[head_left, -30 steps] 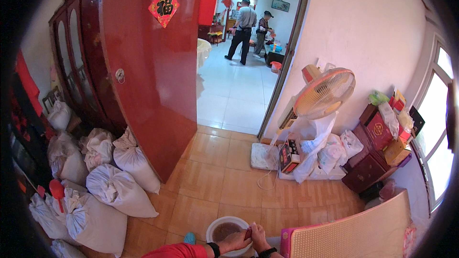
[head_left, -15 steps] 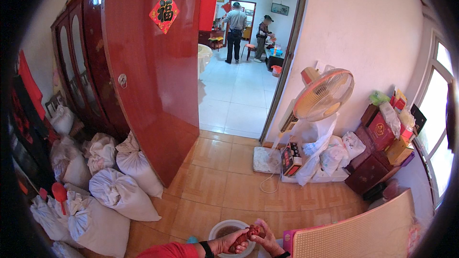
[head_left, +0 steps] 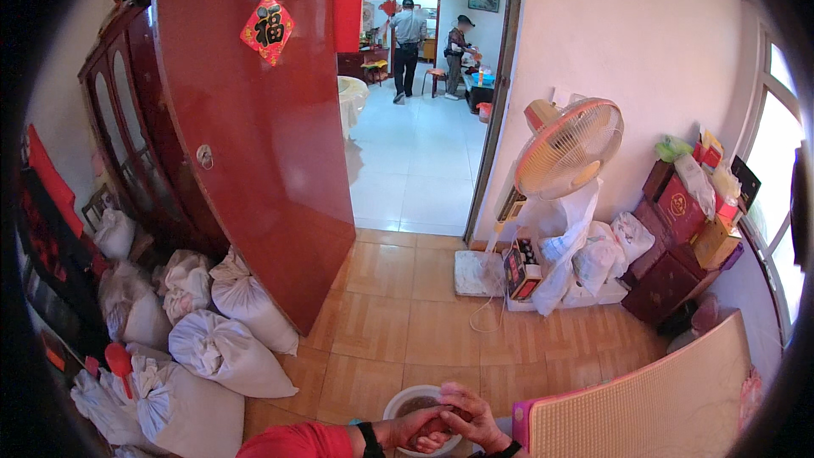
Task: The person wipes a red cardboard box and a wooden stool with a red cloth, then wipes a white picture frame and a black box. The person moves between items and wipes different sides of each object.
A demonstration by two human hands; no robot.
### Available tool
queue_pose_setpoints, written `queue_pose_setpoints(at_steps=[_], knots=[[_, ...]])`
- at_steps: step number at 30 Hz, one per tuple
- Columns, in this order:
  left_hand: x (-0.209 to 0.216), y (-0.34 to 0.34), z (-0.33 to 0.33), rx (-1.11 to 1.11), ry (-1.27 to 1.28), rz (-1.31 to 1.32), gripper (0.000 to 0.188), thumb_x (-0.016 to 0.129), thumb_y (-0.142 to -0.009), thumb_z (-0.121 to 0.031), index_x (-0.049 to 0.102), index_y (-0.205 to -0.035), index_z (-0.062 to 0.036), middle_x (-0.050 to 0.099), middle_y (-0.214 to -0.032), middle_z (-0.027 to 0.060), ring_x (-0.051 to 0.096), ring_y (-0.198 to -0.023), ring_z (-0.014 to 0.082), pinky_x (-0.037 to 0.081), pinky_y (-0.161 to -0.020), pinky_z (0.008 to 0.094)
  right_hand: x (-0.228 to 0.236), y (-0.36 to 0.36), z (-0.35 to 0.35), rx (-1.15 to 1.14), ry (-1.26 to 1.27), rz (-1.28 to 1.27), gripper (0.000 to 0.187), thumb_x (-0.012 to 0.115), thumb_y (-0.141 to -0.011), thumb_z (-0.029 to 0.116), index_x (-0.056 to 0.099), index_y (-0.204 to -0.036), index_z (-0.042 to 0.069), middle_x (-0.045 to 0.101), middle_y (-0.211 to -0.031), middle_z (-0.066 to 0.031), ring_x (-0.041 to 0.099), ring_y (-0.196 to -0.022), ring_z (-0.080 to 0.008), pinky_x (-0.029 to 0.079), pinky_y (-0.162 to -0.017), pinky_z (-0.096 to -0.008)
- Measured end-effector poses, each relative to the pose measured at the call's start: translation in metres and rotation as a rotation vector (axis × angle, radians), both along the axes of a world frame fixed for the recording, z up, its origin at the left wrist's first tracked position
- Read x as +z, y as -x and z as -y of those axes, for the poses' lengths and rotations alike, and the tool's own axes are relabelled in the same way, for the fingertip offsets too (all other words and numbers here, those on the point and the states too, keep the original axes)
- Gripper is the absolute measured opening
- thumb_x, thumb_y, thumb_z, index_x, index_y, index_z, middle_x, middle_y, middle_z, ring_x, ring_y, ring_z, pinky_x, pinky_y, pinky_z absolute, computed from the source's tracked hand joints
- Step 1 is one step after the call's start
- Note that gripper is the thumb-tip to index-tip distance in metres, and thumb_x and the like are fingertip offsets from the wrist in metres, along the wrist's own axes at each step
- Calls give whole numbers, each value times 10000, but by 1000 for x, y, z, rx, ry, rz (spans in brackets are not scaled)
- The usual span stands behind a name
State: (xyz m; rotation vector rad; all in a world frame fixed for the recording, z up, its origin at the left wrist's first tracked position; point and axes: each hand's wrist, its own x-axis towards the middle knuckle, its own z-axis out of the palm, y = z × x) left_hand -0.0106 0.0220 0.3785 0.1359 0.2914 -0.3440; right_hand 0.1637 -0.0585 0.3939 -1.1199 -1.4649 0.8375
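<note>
Near the lower edge, a white round bucket [head_left: 393, 404] holds murky brownish water. Over it my left hand [head_left: 415, 426] is closed around a dark red, lumpy thing [head_left: 434, 429], whose kind I cannot make out. My right hand [head_left: 475, 421] is wrapped over the same thing from the other side, its fingers bent across the top. Between them the two hands cover most of it. Both wrists wear dark bands, and a red sleeve covers my left forearm.
White filled sacks [head_left: 229, 352] crowd the left, one with a red scoop [head_left: 119, 361]. A red door [head_left: 254, 119] stands open. Ahead are a standing fan [head_left: 568, 153], bags and boxes [head_left: 678, 212]. A woven-topped board [head_left: 636, 399] lies right. Two people [head_left: 408, 42] are in the far room.
My right hand has closed over the dark red thing, which is now more hidden. The view has shifted slightly. In the far room, one person has stepped away.
</note>
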Motion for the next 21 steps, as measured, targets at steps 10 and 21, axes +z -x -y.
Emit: queue_pose_setpoints(at_steps=[10, 21], knots=[[-40, 1, 7, 29, -1, -2, 540, 398, -1010, -589, 496, -750, -126, 433, -570, -3, 417, -395, 105, 310, -351, 227, -5, 7, -1, 5, 65, 72, 254, 666, -942, 155, 712, -1152, 20, 652, -1264, -196, 585, -1250, -326, 478, -1031, -418], [14, -6, 3, 198, -82, -53, 252, 549, -997, -347, 533, -874, -127, 445, -667, -40, 401, -467, 75, 327, -443, 233, -13, 21, -2, -275, 255, -678, 546, 387, -1087, 344, 563, -711, -10, 683, -886, -192, 687, -879, -285, 552, -822, -399]])
